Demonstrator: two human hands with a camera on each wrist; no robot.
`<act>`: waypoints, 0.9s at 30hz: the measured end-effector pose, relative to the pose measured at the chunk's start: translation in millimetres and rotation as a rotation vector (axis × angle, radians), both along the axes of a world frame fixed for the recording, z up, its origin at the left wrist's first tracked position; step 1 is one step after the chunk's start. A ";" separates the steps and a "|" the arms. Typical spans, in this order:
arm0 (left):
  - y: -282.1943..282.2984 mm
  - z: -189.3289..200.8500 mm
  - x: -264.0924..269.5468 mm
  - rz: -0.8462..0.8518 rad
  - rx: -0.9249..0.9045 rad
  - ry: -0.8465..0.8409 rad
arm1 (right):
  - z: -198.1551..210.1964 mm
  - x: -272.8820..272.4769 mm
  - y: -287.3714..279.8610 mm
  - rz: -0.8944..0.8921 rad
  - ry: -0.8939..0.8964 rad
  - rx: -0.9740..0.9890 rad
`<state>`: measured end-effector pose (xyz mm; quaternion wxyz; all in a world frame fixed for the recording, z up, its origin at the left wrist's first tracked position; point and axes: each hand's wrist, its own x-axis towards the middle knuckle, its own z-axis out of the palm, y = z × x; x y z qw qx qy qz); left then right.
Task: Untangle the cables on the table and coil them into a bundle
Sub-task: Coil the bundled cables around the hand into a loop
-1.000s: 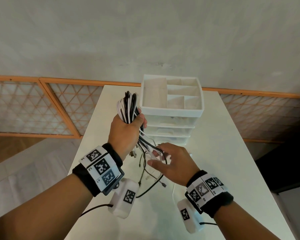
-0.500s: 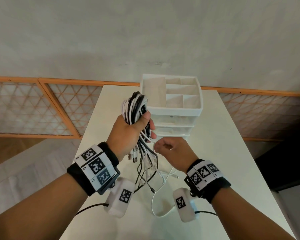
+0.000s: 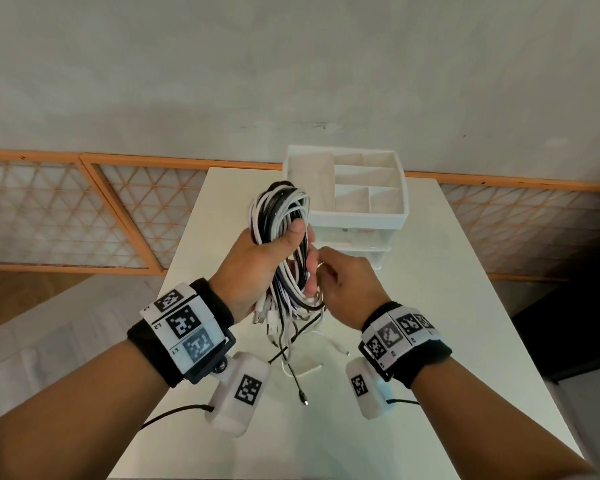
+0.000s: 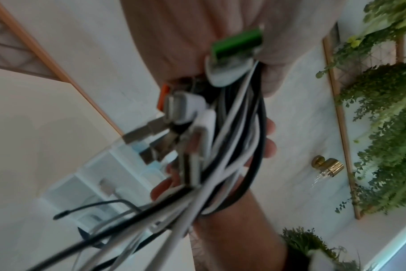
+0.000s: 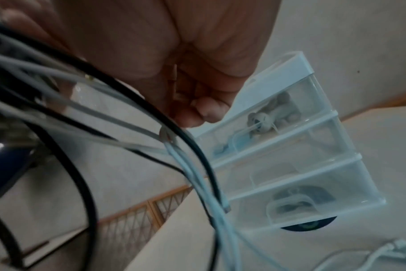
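My left hand [image 3: 257, 265] grips a coiled bundle of black and white cables [image 3: 281, 216] upright above the white table [image 3: 447, 306], with the thumb pressed across the strands. Several USB plugs [image 4: 181, 110] stick out below the fist. My right hand [image 3: 347, 282] is against the bundle's lower right side with its fingers [image 5: 197, 113] curled, pinching a white cable [image 5: 197, 174] that runs down from the bundle. Loose black and white cable ends [image 3: 291, 358] hang from the bundle, and some of their tips trail onto the table.
A white drawer organiser [image 3: 354, 188] with open top compartments stands at the back middle of the table, just behind the bundle. Its clear drawers [image 5: 290, 146] hold small items. An orange lattice railing [image 3: 84, 216] runs behind the table, in front of a grey wall.
My right hand has risen from the loose cables near the table to the bundle, drawing slack up. My left hand has lifted and turned the bundle slightly, and less cable lies on the table.
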<state>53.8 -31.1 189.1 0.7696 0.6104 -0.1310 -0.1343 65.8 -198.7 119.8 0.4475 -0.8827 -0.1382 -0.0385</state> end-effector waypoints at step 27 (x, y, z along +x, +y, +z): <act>10.4 5.6 4.7 0.007 0.269 -0.063 | 34.1 7.8 -19.9 -0.111 0.037 0.283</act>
